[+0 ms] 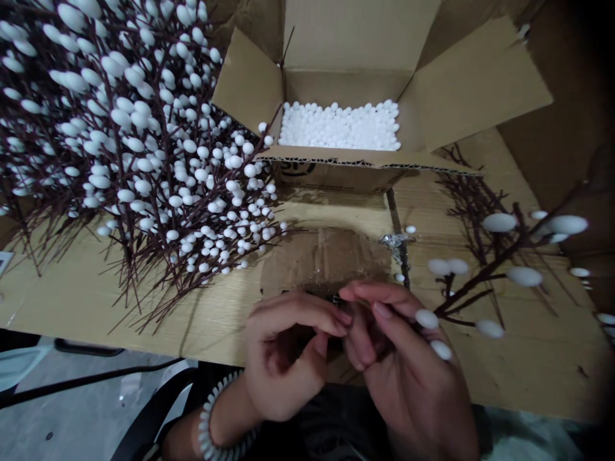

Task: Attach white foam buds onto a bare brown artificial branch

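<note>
Both hands meet near the table's front edge. My left hand, with a coiled band on its wrist, has thumb and fingers pinched together; what they hold, if anything, is too small to see. Close against it, my right hand has its fingers curled round the lower end of a dark brown branch. Its stem rises to the right and bears several white oval berries. The stem's lower end is hidden by the fingers.
An open cardboard box behind the hands holds white beads. A big heap of white-berried branches fills the left. Bare brown twigs lie at the right. A flat cardboard piece lies on the table.
</note>
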Tool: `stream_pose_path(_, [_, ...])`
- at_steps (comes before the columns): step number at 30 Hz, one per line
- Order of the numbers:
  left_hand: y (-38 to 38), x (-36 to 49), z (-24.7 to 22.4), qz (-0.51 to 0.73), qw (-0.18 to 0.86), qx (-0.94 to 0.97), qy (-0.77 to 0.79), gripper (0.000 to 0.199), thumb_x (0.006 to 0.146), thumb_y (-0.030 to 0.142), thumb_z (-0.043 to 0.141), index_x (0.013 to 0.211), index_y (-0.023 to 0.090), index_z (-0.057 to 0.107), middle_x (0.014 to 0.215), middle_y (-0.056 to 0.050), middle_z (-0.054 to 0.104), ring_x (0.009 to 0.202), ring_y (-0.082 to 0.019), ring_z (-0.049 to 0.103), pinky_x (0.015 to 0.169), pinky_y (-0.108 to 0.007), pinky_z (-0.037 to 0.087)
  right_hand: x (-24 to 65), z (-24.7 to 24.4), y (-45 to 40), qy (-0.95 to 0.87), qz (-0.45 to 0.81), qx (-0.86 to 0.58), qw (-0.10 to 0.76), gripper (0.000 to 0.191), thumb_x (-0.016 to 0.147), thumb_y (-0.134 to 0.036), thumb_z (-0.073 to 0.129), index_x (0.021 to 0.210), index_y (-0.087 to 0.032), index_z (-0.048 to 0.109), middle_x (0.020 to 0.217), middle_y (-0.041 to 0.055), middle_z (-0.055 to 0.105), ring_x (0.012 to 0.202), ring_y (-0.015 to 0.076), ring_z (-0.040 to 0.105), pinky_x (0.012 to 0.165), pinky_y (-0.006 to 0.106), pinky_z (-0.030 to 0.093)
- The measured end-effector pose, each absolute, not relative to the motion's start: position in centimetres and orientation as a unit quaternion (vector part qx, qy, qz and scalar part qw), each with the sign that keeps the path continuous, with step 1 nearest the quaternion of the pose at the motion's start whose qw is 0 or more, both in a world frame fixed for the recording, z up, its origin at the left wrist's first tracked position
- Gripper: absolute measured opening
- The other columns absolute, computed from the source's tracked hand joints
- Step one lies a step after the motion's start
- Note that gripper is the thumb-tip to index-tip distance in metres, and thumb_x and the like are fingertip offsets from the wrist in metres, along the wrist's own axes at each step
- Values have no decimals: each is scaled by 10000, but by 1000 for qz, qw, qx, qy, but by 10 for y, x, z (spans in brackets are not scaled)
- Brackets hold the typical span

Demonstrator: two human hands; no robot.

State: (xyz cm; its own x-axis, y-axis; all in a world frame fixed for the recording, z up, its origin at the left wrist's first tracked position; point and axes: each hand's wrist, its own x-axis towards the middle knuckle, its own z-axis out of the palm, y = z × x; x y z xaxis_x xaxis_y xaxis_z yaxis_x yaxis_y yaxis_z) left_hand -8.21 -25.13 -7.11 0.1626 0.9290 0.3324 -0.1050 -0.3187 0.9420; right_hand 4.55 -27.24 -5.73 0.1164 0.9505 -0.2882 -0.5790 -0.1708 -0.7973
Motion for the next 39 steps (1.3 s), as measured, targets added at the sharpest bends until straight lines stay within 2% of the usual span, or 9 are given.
stream_pose_path(3, [-253, -84, -73, 556, 489, 561, 371, 122, 793, 189, 714, 915, 196, 708, 810, -58, 734, 663, -150, 665, 596, -234, 563, 50, -58, -272, -191, 672, -390, 600, 188, 906, -271, 608, 977, -321, 774, 1106, 23, 780, 760, 148, 759, 602, 218, 624])
stream_pose_path(6, [-254, -85, -76, 568, 494, 533, 387, 299, 735, 191, 788, 1020, 211, 701, 815, -30, 706, 607, -105, 600, 571, -188, 537, 53, -57, -272, -160, 718, -330, 592, 253, 940, -276, 548, 1094, -346, 737, 1252, -5, 735, 944, 188, 773, 703, 267, 649])
stream_pose_path(8, [-253, -86, -77, 572, 481, 539, 388, 337, 702, 166, 815, 1020, 219, 716, 786, -18, 704, 623, -105, 606, 595, -182, 538, 53, -57, -272, -141, 735, -303, 590, 285, 957, -260, 508, 1132, -337, 720, 1265, -9, 729, 969, 191, 770, 724, 272, 647])
stream_pose_path(13, [-249, -87, -77, 574, 430, 574, 396, 263, 696, 125, 808, 934, 220, 750, 731, -14, 724, 607, -115, 635, 589, -193, 538, 52, -60, -273, -141, 735, -288, 597, 300, 978, -289, 470, 1160, -323, 706, 1283, 6, 719, 958, 181, 771, 859, 315, 617])
stream_pose_path(17, [-249, -91, -78, 577, 406, 590, 393, 322, 698, 102, 776, 997, 220, 753, 825, -37, 762, 698, -143, 678, 660, -218, 565, 53, -60, -276, -157, 742, -289, 584, 310, 984, -344, 458, 1203, -364, 676, 1370, 2, 661, 1080, 213, 733, 894, 382, 604])
stream_pose_path(26, [-258, -100, -82, 552, 490, 543, 401, 258, 851, 199, 677, 1107, 211, 712, 967, -62, 761, 839, -170, 718, 769, -242, 594, 57, -58, -279, -195, 763, -290, 544, 306, 971, -480, 492, 1253, -481, 611, 1462, -39, 578, 1181, 255, 678, 998, 507, 525])
stream_pose_path(31, [-251, -97, -79, 551, 399, 652, 335, 348, 727, 199, 794, 1059, 161, 701, 932, -55, 740, 840, -163, 690, 775, -242, 565, 57, -52, -283, -229, 768, -314, 510, 362, 896, -511, 616, 1256, -542, 594, 1495, -75, 534, 1195, 247, 669, 1051, 462, 498])
stream_pose_path(34, [-245, -99, -75, 513, 345, 729, 294, 229, 765, 239, 787, 965, 154, 719, 916, -48, 732, 814, -154, 670, 764, -279, 532, 60, -53, -285, -240, 767, -339, 490, 399, 897, -532, 599, 1292, -559, 555, 1528, -80, 485, 1232, 261, 645, 1095, 502, 452])
stream_pose_path(39, [-242, -111, -72, 500, 226, 778, 305, 132, 846, 280, 697, 880, 155, 723, 905, -44, 723, 799, -158, 644, 790, -346, 495, 64, -57, -285, -260, 772, -336, 473, 438, 906, -562, 564, 1339, -568, 496, 1578, -94, 407, 1226, 270, 649, 1057, 506, 489])
